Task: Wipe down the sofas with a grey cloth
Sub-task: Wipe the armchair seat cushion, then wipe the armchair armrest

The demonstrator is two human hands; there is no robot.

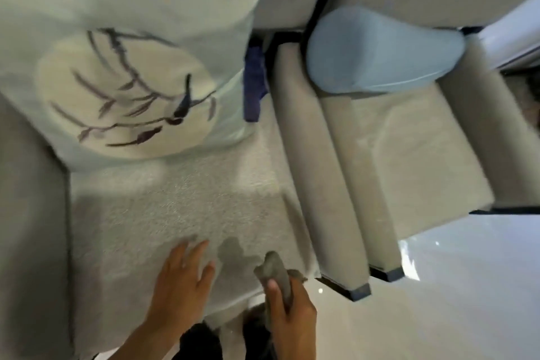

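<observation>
While the grey cloth (pixel 274 272) is pinched in the right hand (pixel 292 313) (left hand (pixel 181 280) flat, fingers (pixel 198 254) spread), sofas (pixel 175 199) beyond the fingertips are judged largely unwiped.

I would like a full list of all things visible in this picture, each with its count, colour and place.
near sofa: one, light grey, left and centre, below the camera
second sofa: one, beige-grey with dark feet, right of the near sofa
printed cushion: one, pale green with a cream circle and a dark branch print, at the back of the near sofa's seat
blue cushion: one, light blue, at the back of the second sofa's seat
dark blue fabric: one piece, right of the printed cushion, kind unclear
floor: pale and glossy, bottom right
grey cloth: one, bunched, at the near sofa's front edge
left hand: fingers spread, at the seat front
right hand: grips the grey cloth
</observation>
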